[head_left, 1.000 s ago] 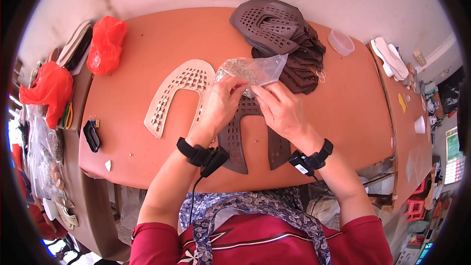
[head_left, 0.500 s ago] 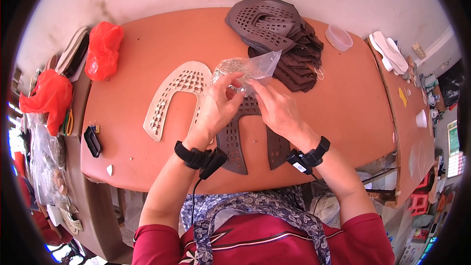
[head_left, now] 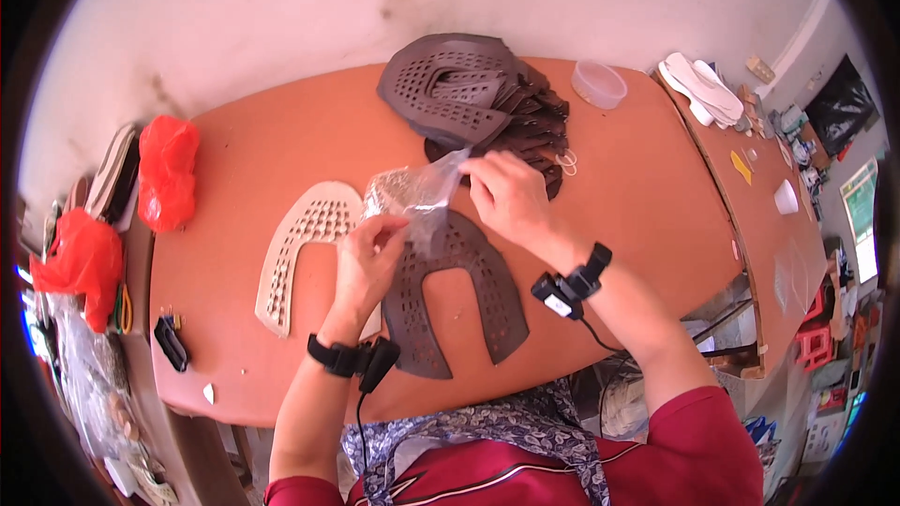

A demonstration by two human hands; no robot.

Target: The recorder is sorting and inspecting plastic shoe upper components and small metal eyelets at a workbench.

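A clear plastic bag holding many small shiny pieces lies across the tops of two U-shaped shoe uppers. My right hand pinches the bag's upper corner between thumb and fingers. At its lower edge, my left hand is closed, with thumb and forefinger on the plastic. Beneath the bag, a dark brown upper with punched square holes lies flat. To its left is a cream upper, with small light studs along one arm. Behind the bag, a pile of dark brown perforated uppers is fanned out.
At the back right stands a clear round tub. Red plastic bags sit at the left edge, above a small black case. White soles and a white cup occupy the right side table.
My hands have drawn apart, and the bag's loose end is now pulled toward my right hand. The whole view has shifted, so the table appears lower in the picture.
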